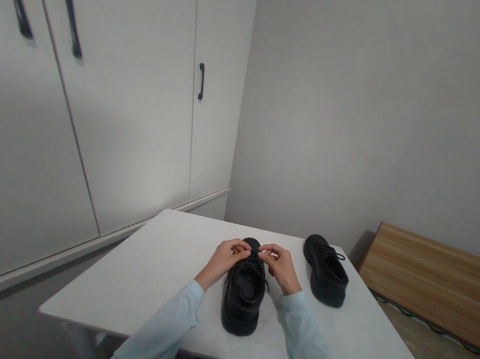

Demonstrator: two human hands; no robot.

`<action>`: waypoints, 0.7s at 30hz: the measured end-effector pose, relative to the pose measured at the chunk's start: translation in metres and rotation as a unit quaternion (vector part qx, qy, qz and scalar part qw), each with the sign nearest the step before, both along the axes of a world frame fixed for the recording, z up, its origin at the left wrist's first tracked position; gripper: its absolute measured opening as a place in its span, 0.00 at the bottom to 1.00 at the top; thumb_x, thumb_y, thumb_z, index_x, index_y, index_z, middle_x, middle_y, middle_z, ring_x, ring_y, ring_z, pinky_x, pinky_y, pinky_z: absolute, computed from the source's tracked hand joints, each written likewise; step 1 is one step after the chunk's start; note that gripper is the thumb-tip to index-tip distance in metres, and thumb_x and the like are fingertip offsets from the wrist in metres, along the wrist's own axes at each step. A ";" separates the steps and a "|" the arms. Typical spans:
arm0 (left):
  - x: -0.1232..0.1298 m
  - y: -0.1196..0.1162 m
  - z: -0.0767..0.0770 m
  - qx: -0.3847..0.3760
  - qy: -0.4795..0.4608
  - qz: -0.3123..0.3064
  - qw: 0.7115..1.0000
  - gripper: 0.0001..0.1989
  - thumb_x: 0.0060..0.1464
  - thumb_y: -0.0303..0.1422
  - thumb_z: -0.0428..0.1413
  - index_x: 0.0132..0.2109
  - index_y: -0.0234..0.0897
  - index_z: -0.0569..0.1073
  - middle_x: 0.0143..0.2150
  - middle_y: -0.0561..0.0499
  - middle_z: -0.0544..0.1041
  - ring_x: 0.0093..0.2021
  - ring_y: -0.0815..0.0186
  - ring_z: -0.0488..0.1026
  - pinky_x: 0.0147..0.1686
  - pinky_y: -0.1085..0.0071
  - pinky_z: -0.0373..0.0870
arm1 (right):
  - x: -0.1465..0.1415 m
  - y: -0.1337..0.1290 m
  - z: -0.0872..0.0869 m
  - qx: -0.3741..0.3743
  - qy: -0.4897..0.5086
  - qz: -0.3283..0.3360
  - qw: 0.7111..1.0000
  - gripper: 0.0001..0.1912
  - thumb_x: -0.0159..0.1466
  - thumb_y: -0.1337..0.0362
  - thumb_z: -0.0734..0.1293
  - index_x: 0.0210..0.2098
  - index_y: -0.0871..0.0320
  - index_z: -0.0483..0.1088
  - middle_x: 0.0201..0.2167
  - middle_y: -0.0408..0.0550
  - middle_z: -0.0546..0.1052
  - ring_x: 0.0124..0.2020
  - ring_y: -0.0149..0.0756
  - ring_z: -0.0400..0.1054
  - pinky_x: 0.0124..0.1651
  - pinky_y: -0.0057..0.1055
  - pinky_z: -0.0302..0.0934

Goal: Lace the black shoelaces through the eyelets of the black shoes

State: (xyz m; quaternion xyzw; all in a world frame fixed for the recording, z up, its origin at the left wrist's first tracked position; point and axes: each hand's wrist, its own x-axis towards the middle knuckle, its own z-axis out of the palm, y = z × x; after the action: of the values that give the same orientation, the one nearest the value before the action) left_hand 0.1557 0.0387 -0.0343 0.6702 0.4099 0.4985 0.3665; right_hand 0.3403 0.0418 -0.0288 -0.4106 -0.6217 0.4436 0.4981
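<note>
A black lace-up shoe stands on the white table in front of me, its toe pointing away. Both hands meet over its lacing, near the toe end. My left hand is closed in a pinch on the shoelace from the left side. From the right, my right hand pinches the shoelace too, thumb against fingers. Black lace on black leather makes the exact strands hard to tell apart. Loose lace ends hang over both sides of the shoe opening.
The matching black shoe sits at the table's far right, with its lace tied in a bow. White cupboards with dark handles line the left. A wood-grained board lies beyond the white table's right edge. A grey wall rises behind.
</note>
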 end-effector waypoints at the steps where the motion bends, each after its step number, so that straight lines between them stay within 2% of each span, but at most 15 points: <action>1: -0.001 0.000 0.001 0.010 0.022 0.013 1.000 0.10 0.48 0.36 0.60 0.35 0.33 0.77 0.30 0.48 0.77 0.32 0.66 0.70 0.36 0.70 0.64 | 0.002 0.001 0.000 0.008 -0.017 -0.006 1.000 0.16 0.49 0.55 0.73 0.32 0.60 0.74 0.18 0.38 0.67 0.15 0.24 0.52 0.16 0.25 0.44; 6: 0.000 -0.003 0.002 0.062 0.104 0.070 0.990 0.06 0.50 0.33 0.58 0.31 0.36 0.77 0.31 0.50 0.77 0.33 0.65 0.70 0.36 0.69 0.64 | 0.009 0.002 0.001 0.071 -0.119 -0.026 0.990 0.11 0.53 0.57 0.70 0.28 0.59 0.75 0.21 0.44 0.72 0.18 0.27 0.57 0.20 0.27 0.50; 12: 0.004 -0.001 -0.003 0.120 0.141 0.094 0.978 0.05 0.54 0.28 0.53 0.30 0.37 0.70 0.31 0.52 0.71 0.34 0.66 0.68 0.37 0.70 0.64 | 0.009 0.001 0.001 0.163 -0.194 -0.059 0.966 0.07 0.58 0.62 0.66 0.25 0.58 0.68 0.25 0.43 0.70 0.25 0.31 0.62 0.30 0.29 0.57; 17: 0.003 0.001 -0.007 0.129 0.129 0.112 0.977 0.05 0.56 0.26 0.50 0.31 0.38 0.66 0.32 0.52 0.67 0.37 0.65 0.66 0.40 0.68 0.65 | 0.012 0.003 -0.003 0.170 -0.204 -0.041 0.963 0.07 0.59 0.64 0.64 0.26 0.56 0.65 0.29 0.44 0.68 0.29 0.33 0.63 0.32 0.29 0.58; 21: 0.002 0.002 -0.011 0.088 0.103 0.112 0.984 0.07 0.57 0.28 0.48 0.31 0.38 0.64 0.34 0.52 0.64 0.30 0.68 0.64 0.34 0.70 0.66 | 0.017 0.006 -0.007 0.162 -0.221 -0.034 0.961 0.07 0.59 0.66 0.64 0.25 0.56 0.64 0.29 0.44 0.67 0.30 0.34 0.63 0.35 0.31 0.59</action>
State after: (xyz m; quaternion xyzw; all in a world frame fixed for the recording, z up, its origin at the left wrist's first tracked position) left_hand 0.1574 0.0411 -0.0456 0.6977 0.4725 0.4987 0.2031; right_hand 0.3576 0.0479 -0.0354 -0.4330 -0.7653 0.2181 0.4233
